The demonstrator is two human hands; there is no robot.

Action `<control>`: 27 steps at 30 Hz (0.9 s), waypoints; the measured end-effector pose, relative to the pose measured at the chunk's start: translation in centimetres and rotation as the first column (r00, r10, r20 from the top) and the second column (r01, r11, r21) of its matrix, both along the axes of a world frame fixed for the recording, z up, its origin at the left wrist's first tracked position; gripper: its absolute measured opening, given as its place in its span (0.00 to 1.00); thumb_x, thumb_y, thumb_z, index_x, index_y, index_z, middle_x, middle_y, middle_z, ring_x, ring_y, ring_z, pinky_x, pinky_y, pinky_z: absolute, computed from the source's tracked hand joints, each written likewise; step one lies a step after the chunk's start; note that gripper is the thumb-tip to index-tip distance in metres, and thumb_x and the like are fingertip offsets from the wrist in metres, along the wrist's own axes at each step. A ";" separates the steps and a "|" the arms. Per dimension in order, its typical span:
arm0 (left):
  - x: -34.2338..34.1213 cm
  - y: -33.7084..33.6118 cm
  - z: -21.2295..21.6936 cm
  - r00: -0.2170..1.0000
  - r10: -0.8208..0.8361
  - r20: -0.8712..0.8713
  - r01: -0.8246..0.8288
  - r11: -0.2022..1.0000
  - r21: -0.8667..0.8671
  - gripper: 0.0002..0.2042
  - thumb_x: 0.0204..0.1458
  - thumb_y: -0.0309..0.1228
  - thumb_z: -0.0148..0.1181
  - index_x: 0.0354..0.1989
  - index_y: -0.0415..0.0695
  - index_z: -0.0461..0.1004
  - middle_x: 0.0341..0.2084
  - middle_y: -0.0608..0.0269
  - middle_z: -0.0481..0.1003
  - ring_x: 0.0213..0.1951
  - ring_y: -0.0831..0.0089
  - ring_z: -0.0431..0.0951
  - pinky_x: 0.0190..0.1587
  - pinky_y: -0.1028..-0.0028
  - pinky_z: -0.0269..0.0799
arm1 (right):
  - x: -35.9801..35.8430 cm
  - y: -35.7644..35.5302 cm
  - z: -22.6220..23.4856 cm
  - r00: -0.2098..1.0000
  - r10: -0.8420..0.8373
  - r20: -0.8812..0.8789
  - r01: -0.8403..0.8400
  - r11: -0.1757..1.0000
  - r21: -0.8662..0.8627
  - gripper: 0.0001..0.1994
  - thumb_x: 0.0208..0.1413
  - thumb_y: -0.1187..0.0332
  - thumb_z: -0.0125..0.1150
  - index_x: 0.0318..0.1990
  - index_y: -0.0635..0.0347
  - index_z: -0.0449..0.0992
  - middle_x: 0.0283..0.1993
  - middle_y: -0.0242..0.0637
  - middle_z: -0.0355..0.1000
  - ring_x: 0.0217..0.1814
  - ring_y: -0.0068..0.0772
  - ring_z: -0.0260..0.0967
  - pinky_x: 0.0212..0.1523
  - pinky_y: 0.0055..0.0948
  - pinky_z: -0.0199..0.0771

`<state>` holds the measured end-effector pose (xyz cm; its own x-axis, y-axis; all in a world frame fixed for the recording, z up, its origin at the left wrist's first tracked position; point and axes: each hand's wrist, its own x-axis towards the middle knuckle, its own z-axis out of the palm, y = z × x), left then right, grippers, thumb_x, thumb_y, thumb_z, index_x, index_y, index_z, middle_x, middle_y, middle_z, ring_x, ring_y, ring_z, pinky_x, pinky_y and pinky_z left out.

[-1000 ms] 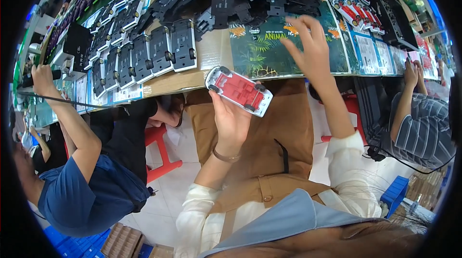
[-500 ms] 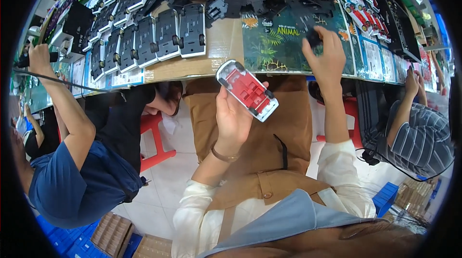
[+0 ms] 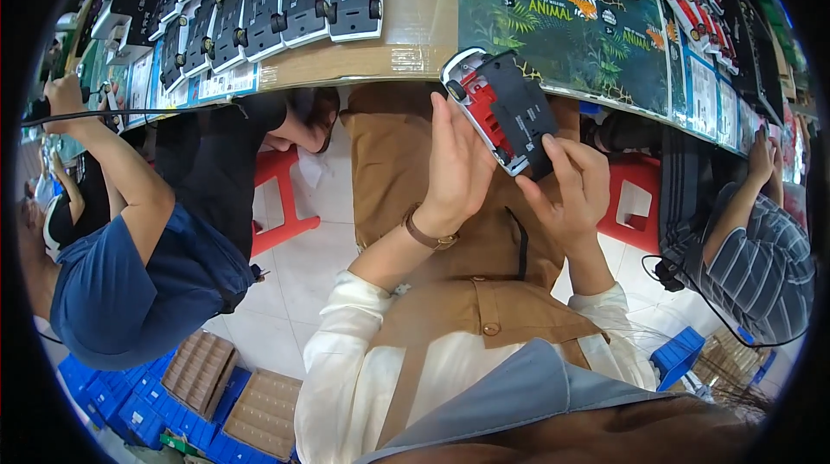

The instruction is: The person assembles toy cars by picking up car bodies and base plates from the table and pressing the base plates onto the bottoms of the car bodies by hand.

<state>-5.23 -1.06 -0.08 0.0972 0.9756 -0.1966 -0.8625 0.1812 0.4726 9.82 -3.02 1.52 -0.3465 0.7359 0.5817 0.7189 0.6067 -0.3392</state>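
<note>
Both hands are working at one toy car over the lap, just below the table (image 3: 363,57) edge: the left hand (image 3: 458,166) is cupping the red and white toy car (image 3: 484,105) from the side, while the right hand (image 3: 571,192) is pressing a black base plate (image 3: 523,109) onto its underside with curled fingers. It looks like the fitting step; next the plate probably needs seating square, pressed evenly until flush.

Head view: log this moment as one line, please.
left hand: holds red-and-white toy car body | right hand: presses black plastic chassis plate onto it | site: over lap, below cardboard-topped table
</note>
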 end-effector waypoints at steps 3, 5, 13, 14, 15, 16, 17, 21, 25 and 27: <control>0.1 -0.2 -0.3 1.000 0.007 -0.025 -0.007 1.000 -0.004 0.32 0.59 0.57 0.25 0.61 0.44 0.53 0.54 0.57 0.64 0.54 0.64 0.66 0.57 0.62 0.61 | -0.3 0.1 -0.2 0.997 0.034 0.072 -0.036 0.999 0.018 0.25 0.39 0.63 0.70 0.48 0.59 0.73 0.43 0.38 0.67 0.41 0.39 0.67 0.39 0.33 0.68; 0.2 -0.2 -0.2 0.999 0.022 -0.036 -0.023 1.000 -0.014 0.32 0.59 0.57 0.25 0.60 0.44 0.54 0.52 0.57 0.65 0.53 0.65 0.67 0.56 0.62 0.62 | -0.3 0.3 -0.6 0.997 0.043 0.071 -0.045 0.999 0.025 0.25 0.39 0.63 0.70 0.48 0.58 0.73 0.43 0.38 0.67 0.41 0.39 0.67 0.39 0.33 0.68; 0.2 -0.1 0.1 0.996 0.043 -0.082 -0.043 0.999 0.001 0.30 0.59 0.56 0.29 0.58 0.44 0.56 0.49 0.57 0.67 0.50 0.66 0.69 0.53 0.64 0.65 | -0.6 0.9 -0.9 0.995 0.066 0.069 -0.066 0.998 -0.002 0.25 0.39 0.63 0.69 0.49 0.56 0.73 0.44 0.38 0.66 0.43 0.40 0.66 0.41 0.35 0.69; 0.2 -0.1 -0.1 0.996 0.043 -0.082 -0.044 0.999 -0.002 0.30 0.59 0.56 0.29 0.58 0.44 0.56 0.49 0.57 0.67 0.50 0.66 0.69 0.53 0.64 0.65 | -0.7 1.0 -0.9 0.995 0.069 0.066 -0.068 0.997 -0.018 0.25 0.39 0.64 0.69 0.49 0.56 0.73 0.45 0.38 0.65 0.43 0.41 0.66 0.42 0.35 0.69; 0.3 -0.1 -0.4 0.994 0.040 -0.098 -0.040 0.999 -0.001 0.30 0.59 0.56 0.29 0.58 0.44 0.56 0.49 0.57 0.67 0.50 0.66 0.69 0.53 0.65 0.65 | -0.8 1.1 -0.9 0.995 0.072 0.064 -0.070 0.997 -0.035 0.25 0.39 0.64 0.69 0.49 0.55 0.73 0.46 0.39 0.65 0.44 0.42 0.66 0.42 0.36 0.69; 0.3 -0.1 -0.6 0.993 0.035 -0.113 -0.034 0.999 0.004 0.30 0.59 0.56 0.30 0.58 0.44 0.56 0.49 0.57 0.67 0.50 0.66 0.70 0.53 0.65 0.66 | -0.8 1.2 -1.0 0.995 0.070 0.064 -0.068 0.997 -0.035 0.25 0.39 0.64 0.69 0.49 0.55 0.73 0.46 0.39 0.65 0.44 0.42 0.66 0.42 0.36 0.69; 0.3 0.0 -0.6 0.993 0.032 -0.112 -0.032 0.999 0.003 0.30 0.59 0.56 0.30 0.58 0.44 0.56 0.49 0.57 0.67 0.50 0.66 0.70 0.53 0.65 0.66 | -0.8 1.2 -1.0 0.995 0.071 0.073 -0.069 0.997 -0.025 0.25 0.39 0.63 0.69 0.49 0.55 0.73 0.46 0.39 0.65 0.45 0.42 0.65 0.42 0.36 0.69; 0.1 0.0 -0.6 0.991 0.037 -0.127 -0.033 0.999 0.031 0.23 0.60 0.47 0.38 0.58 0.45 0.55 0.49 0.57 0.67 0.49 0.66 0.70 0.52 0.65 0.67 | -1.1 1.4 -0.5 0.993 0.086 0.084 -0.081 0.995 -0.056 0.25 0.39 0.63 0.70 0.48 0.55 0.73 0.49 0.40 0.64 0.46 0.43 0.65 0.43 0.37 0.68; 0.1 0.0 -0.7 0.976 0.035 -0.215 -0.032 0.999 0.015 0.22 0.55 0.28 0.49 0.57 0.44 0.53 0.50 0.56 0.66 0.50 0.63 0.70 0.51 0.63 0.70 | -0.7 1.8 -0.4 0.987 0.100 0.123 -0.093 0.994 -0.065 0.25 0.39 0.62 0.69 0.48 0.54 0.72 0.50 0.41 0.63 0.47 0.44 0.65 0.44 0.37 0.68; -0.1 0.0 -0.4 0.984 0.018 -0.176 -0.019 1.000 -0.003 0.22 0.53 0.25 0.49 0.57 0.44 0.53 0.50 0.56 0.66 0.50 0.62 0.70 0.51 0.63 0.70 | -0.4 1.8 -0.7 0.994 0.106 -0.021 -0.107 0.988 -0.113 0.25 0.41 0.61 0.68 0.50 0.55 0.71 0.51 0.43 0.63 0.48 0.45 0.64 0.44 0.38 0.68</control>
